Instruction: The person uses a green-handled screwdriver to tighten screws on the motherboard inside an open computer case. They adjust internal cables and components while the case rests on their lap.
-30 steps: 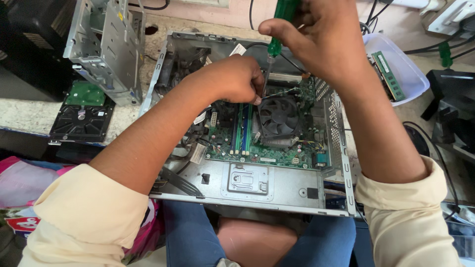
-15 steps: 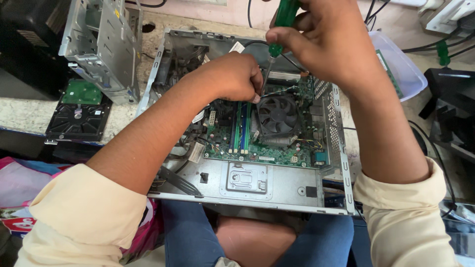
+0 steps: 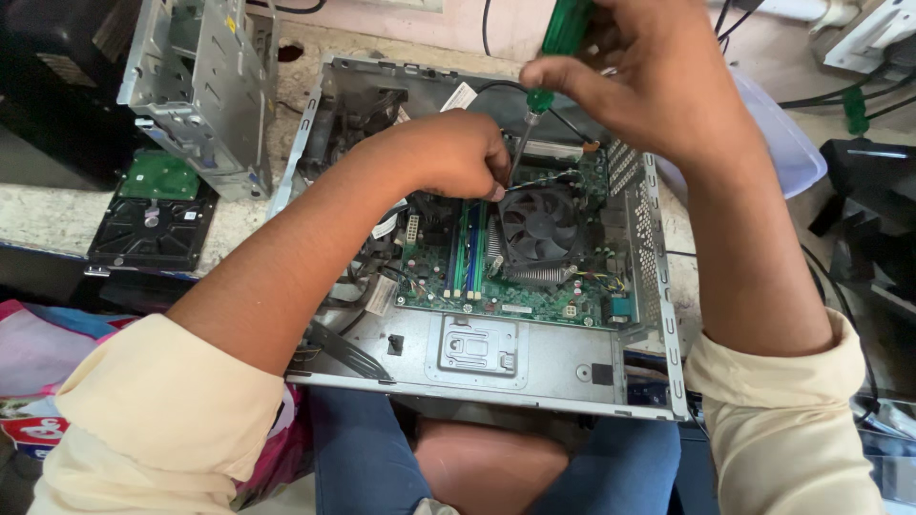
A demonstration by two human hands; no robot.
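Observation:
An open grey computer case (image 3: 496, 358) lies on the table edge above my lap, with a green motherboard (image 3: 549, 296) and a black cooler fan (image 3: 542, 229) inside. My right hand (image 3: 658, 81) grips the green handle of a screwdriver (image 3: 563, 33), held upright above the case. Its metal shaft runs down to the fan's upper left corner. My left hand (image 3: 453, 153) is closed over the lower shaft, fingers pinching it just beside the fan.
A bare metal drive cage (image 3: 200, 86) stands at the back left. In front of it lies a hard drive (image 3: 157, 215), board side up. A clear plastic tub (image 3: 787, 143) and black cables (image 3: 859, 248) sit to the right. A pink bag (image 3: 38, 353) lies at lower left.
The view has shifted slightly. My right hand with the screwdriver handle sits a little higher and further left over the case. My left hand stays at the fan's corner.

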